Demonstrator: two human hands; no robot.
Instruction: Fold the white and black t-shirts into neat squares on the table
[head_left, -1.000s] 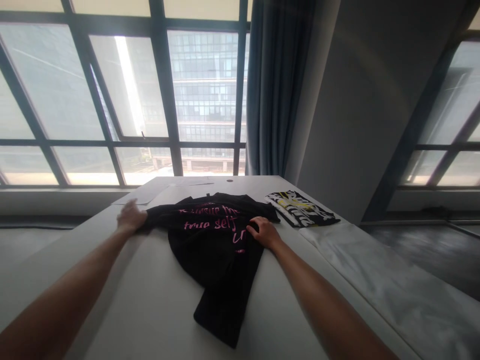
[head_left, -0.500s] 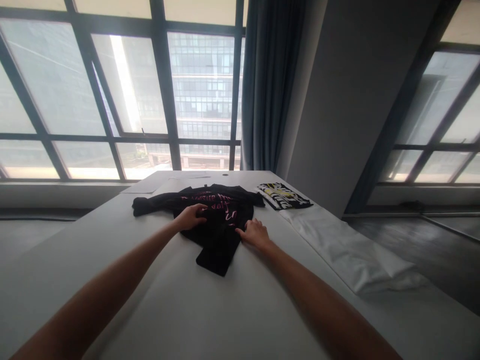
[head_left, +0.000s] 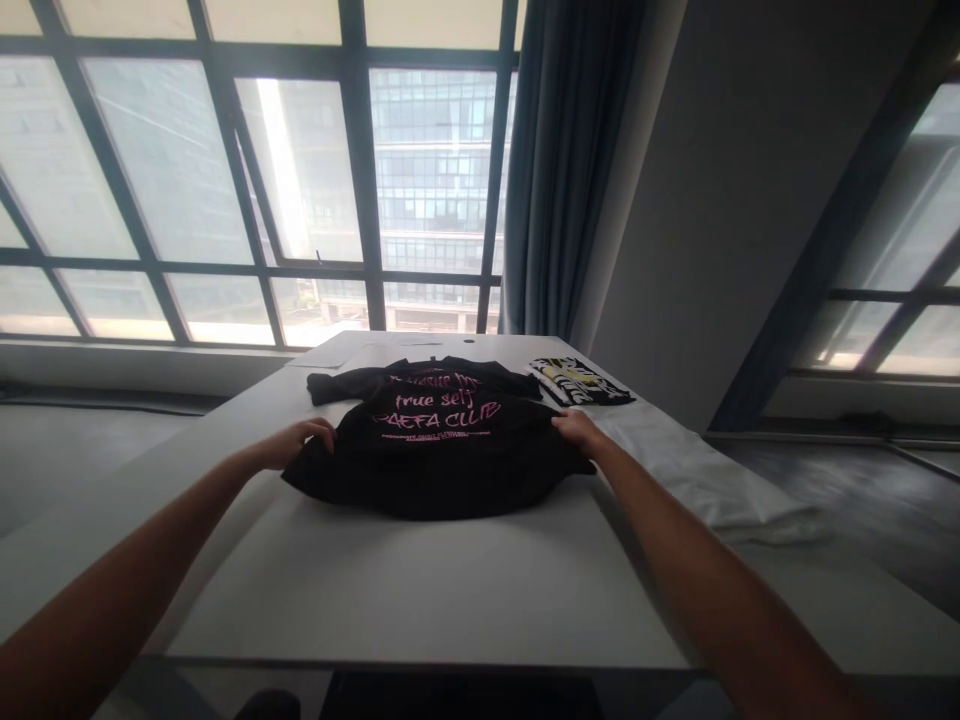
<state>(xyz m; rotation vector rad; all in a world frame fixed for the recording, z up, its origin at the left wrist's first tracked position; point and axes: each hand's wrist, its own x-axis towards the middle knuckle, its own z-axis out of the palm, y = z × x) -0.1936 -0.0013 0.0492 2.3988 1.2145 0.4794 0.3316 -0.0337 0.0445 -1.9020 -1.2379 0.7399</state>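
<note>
Spread flat, black T-shirt [head_left: 442, 455] with pink lettering is gripped at its sides by left hand [head_left: 296, 441] and right hand [head_left: 576, 429].

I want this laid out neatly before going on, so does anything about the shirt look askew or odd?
Mostly tidy. The black T-shirt lies print up on the white table, the left hand and right hand at its side edges. Its left sleeve sticks out bunched toward the window, and the near hem curves rather than lying straight. Nothing looks spilled or damaged.

Bright window [head_left: 300, 190] backlight, dim foreground, wide-angle bending at edges.
</note>
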